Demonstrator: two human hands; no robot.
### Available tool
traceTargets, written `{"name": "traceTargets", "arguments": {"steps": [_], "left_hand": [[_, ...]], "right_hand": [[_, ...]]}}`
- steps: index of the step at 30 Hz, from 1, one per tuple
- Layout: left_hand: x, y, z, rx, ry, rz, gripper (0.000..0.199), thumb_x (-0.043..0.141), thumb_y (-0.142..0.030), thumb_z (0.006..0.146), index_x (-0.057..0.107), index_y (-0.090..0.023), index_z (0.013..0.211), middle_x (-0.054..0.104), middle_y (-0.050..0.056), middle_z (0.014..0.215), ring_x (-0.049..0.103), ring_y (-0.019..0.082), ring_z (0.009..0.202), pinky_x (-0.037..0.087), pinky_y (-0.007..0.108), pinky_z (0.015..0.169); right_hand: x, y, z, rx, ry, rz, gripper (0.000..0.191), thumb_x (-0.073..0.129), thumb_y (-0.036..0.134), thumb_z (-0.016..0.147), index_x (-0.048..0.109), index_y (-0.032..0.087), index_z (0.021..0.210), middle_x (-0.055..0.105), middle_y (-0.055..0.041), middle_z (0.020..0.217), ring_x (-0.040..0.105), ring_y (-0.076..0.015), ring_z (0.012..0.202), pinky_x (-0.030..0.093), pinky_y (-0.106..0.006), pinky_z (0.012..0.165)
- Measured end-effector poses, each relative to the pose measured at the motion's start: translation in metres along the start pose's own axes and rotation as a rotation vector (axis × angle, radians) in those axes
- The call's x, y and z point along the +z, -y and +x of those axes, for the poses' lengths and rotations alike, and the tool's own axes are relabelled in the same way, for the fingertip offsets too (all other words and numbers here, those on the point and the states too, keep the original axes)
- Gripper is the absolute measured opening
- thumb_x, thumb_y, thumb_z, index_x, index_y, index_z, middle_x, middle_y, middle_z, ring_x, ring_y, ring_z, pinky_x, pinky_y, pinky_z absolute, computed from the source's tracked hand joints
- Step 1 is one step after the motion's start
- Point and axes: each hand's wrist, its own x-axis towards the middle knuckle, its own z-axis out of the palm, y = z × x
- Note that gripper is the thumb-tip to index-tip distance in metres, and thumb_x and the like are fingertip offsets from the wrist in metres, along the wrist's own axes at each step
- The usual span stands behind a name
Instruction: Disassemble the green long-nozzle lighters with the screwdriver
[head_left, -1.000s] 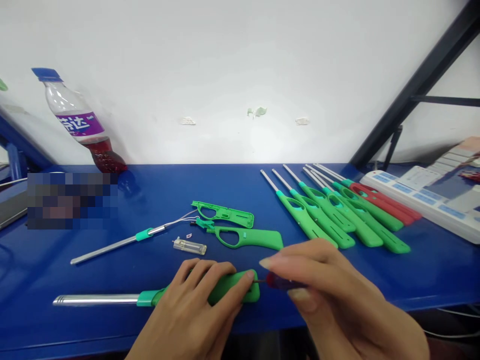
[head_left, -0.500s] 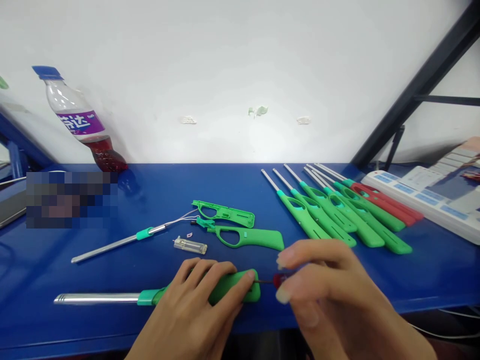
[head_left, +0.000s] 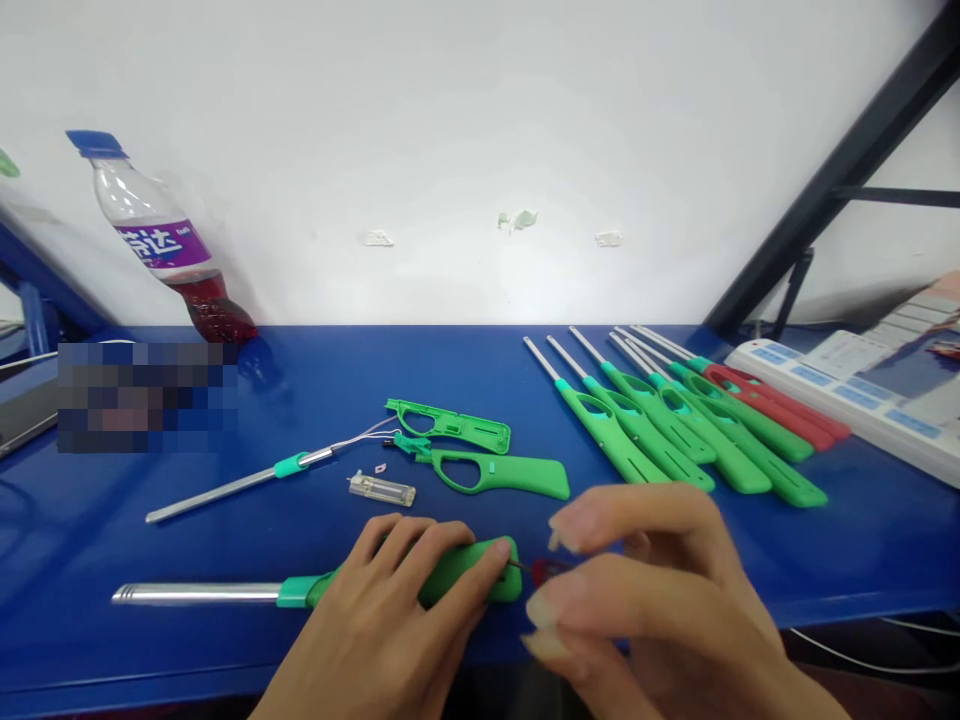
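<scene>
One left hand [head_left: 382, 610] curls over one green lighter [head_left: 452, 573], holding it on the blue table [head_left: 315, 365]. One right hand [head_left: 660, 600] bends loosely round one red tool [head_left: 546, 571]; I can't tell how tightly.

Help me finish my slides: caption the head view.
Left hand steadies a green lighter; the right hand curls around a red-handled tool at its handle end.
</scene>
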Motion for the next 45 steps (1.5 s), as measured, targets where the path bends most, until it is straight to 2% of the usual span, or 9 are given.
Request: {"name": "traceTargets", "arguments": {"steps": [6,11,17,22,25,30,36,41,45], "left_hand": [[-0.002,0.000,-0.001,-0.008,0.035,0.011,0.045,0.048,-0.017,0.100,0.055,-0.026,0.144,0.068,0.008,0.122,0.063,0.024,0.102,0.052,0.045,0.090],[-0.001,-0.001,-0.001,-0.009,0.031,0.016,0.044,0.046,-0.017,0.102,0.055,-0.025,0.144,0.068,0.009,0.122,0.062,0.024,0.102,0.053,0.044,0.089],[0.000,-0.001,0.002,-0.017,0.029,0.025,0.044,0.049,-0.016,0.101,0.057,-0.026,0.143,0.068,0.008,0.120,0.063,0.024,0.101,0.053,0.044,0.089],[-0.001,0.000,0.000,0.000,0.022,0.033,0.044,0.046,-0.016,0.101,0.056,-0.026,0.143,0.068,0.008,0.121,0.063,0.024,0.102,0.053,0.044,0.090],[-0.001,-0.001,0.000,-0.006,0.022,0.036,0.045,0.048,-0.016,0.101,0.056,-0.026,0.143,0.068,0.008,0.122,0.063,0.024,0.102,0.052,0.043,0.090],[-0.001,-0.002,0.002,-0.035,0.033,0.030,0.044,0.048,-0.017,0.101,0.056,-0.028,0.143,0.068,0.006,0.122,0.063,0.023,0.103,0.053,0.042,0.090],[-0.001,-0.001,0.002,-0.008,0.025,0.023,0.044,0.048,-0.017,0.101,0.056,-0.027,0.143,0.068,0.007,0.121,0.063,0.023,0.102,0.053,0.042,0.089],[-0.002,-0.001,0.001,-0.010,0.037,0.036,0.045,0.050,-0.016,0.100,0.056,-0.026,0.143,0.069,0.006,0.122,0.063,0.023,0.102,0.053,0.043,0.089],[-0.003,-0.002,0.001,-0.025,0.028,0.024,0.044,0.050,-0.015,0.100,0.057,-0.027,0.142,0.069,0.005,0.121,0.063,0.022,0.102,0.053,0.042,0.090]], "right_hand": [[0.012,0.006,-0.005,0.113,-0.100,0.002,0.034,0.061,-0.002,0.088,0.073,0.023,0.108,0.073,-0.0019,0.095,0.073,-0.0152,0.084,0.061,-0.025,0.066],[0.020,0.001,-0.008,0.094,-0.177,0.025,0.023,0.071,0.003,0.084,0.071,0.024,0.094,0.067,0.0003,0.079,0.069,-0.0180,0.081,0.061,-0.031,0.065],[0.021,-0.001,-0.007,0.155,-0.184,0.109,0.038,0.059,-0.005,0.086,0.068,0.023,0.109,0.072,-0.0014,0.096,0.071,-0.0170,0.092,0.061,-0.030,0.073],[0.021,-0.004,-0.011,0.072,-0.246,0.031,0.031,0.067,-0.006,0.080,0.068,0.022,0.093,0.070,-0.0014,0.099,0.068,-0.0175,0.096,0.058,-0.030,0.070],[0.020,-0.004,-0.011,0.062,-0.220,0.016,0.036,0.063,-0.007,0.082,0.069,0.022,0.101,0.069,-0.0001,0.094,0.069,-0.0158,0.092,0.060,-0.029,0.072],[0.021,0.000,-0.011,0.189,-0.185,0.003,0.045,0.055,-0.003,0.091,0.065,0.025,0.124,0.072,-0.0030,0.116,0.070,-0.0178,0.106,0.061,-0.032,0.084],[0.023,-0.004,-0.016,0.082,-0.250,-0.073,0.035,0.064,-0.004,0.084,0.069,0.027,0.101,0.067,-0.0014,0.105,0.069,-0.0153,0.088,0.064,-0.029,0.071],[0.015,-0.013,-0.017,0.074,-0.061,-0.041,0.053,0.059,-0.005,0.086,0.062,0.026,0.129,0.070,-0.0037,0.115,0.071,-0.0164,0.101,0.064,-0.027,0.077],[0.013,-0.018,-0.020,0.064,-0.025,-0.039,0.061,0.058,-0.003,0.087,0.054,0.025,0.141,0.069,-0.0055,0.124,0.069,-0.0177,0.104,0.064,-0.032,0.084]]}}
